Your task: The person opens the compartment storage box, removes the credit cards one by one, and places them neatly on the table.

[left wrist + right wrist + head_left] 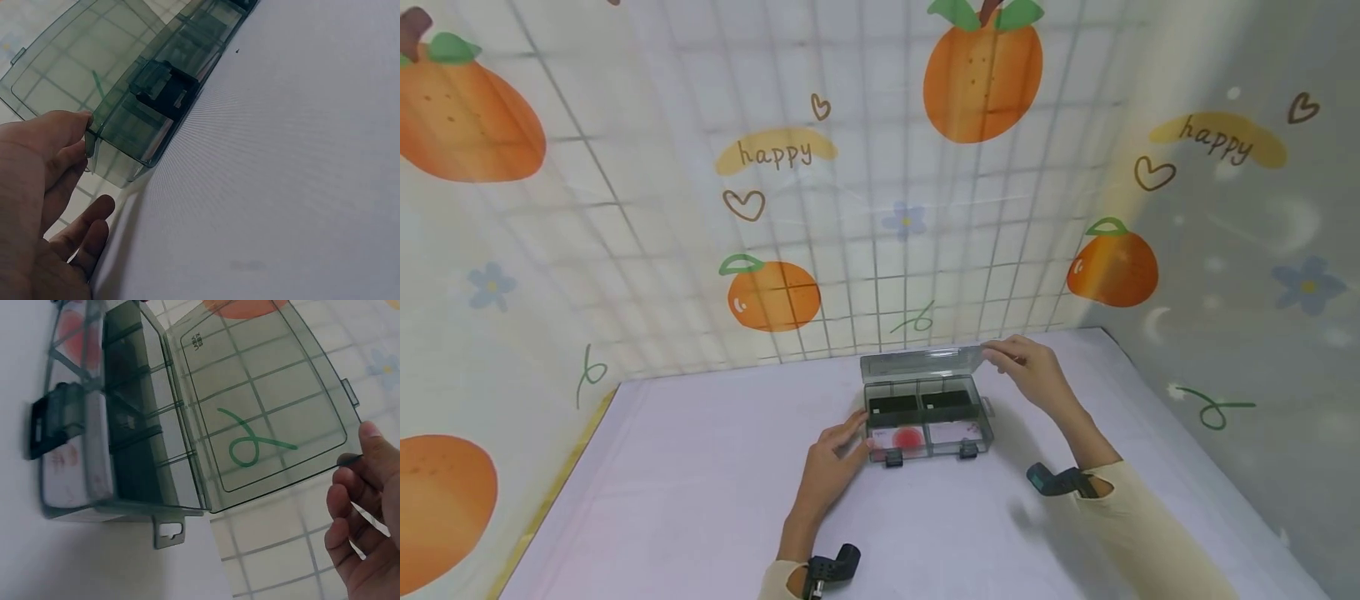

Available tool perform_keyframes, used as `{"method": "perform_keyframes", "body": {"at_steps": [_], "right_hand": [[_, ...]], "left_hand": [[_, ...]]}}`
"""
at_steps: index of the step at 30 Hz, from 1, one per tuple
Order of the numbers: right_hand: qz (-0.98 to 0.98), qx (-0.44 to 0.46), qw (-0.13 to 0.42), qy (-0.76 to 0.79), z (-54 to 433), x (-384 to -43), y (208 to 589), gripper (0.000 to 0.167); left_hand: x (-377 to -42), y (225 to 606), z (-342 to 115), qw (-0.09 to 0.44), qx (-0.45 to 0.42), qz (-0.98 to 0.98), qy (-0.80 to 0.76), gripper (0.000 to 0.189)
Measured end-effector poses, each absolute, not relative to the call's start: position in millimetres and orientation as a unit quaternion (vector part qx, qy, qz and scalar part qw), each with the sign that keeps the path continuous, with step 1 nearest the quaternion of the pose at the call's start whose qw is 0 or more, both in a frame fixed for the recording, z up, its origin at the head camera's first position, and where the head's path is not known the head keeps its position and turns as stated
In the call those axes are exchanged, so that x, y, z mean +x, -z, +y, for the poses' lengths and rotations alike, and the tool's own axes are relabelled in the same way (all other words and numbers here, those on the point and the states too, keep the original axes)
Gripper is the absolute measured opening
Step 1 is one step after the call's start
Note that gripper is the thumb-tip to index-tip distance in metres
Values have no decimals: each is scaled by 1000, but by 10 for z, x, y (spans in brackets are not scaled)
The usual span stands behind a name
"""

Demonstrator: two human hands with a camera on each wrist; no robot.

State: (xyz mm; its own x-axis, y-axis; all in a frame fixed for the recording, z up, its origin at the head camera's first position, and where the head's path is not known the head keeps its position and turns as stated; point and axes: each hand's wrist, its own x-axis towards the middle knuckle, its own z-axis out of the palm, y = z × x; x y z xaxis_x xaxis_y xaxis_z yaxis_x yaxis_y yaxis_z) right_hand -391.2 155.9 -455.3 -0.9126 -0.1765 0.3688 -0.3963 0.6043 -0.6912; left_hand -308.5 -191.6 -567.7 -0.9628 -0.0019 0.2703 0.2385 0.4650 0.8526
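Note:
A clear grey-green plastic compartment box stands on the table with its hinged lid raised at the back. My left hand holds the box's left side near the front corner; its thumb lies on the rim in the left wrist view. At the lid's free right corner, my right hand pinches the edge between thumb and forefinger. Dark pieces fill the rear compartments. White cards, one with a red circle, show at the front. Two dark latches hang on the front wall.
A white cloth covers the table. Behind it hangs a curtain printed with oranges and a grid. A small hanging tab juts from the box's right side. Each wrist wears a dark camera mount.

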Motion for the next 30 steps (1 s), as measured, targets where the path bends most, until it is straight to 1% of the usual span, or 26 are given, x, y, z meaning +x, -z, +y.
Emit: {"method": "perform_keyframes", "body": {"at_steps": [7, 14, 21, 30], "right_hand": [[-876, 146, 117, -444, 1490, -4238, 4481, 39], [-862, 120, 83, -485, 1443, -4501, 4499, 39], [-864, 102, 43, -492, 1369, -4730, 4623, 38], [-876, 61, 1, -478, 1329, -4939, 4859, 46]], "left_hand": [[-3069, 5669, -1931, 118, -72, -851, 507, 47], [-3067, 5675, -1932, 112, -69, -845, 518, 45], [-3060, 5690, -1937, 115, -77, -842, 522, 46], [-3100, 5677, -1935, 118, -79, -846, 514, 46]]}}
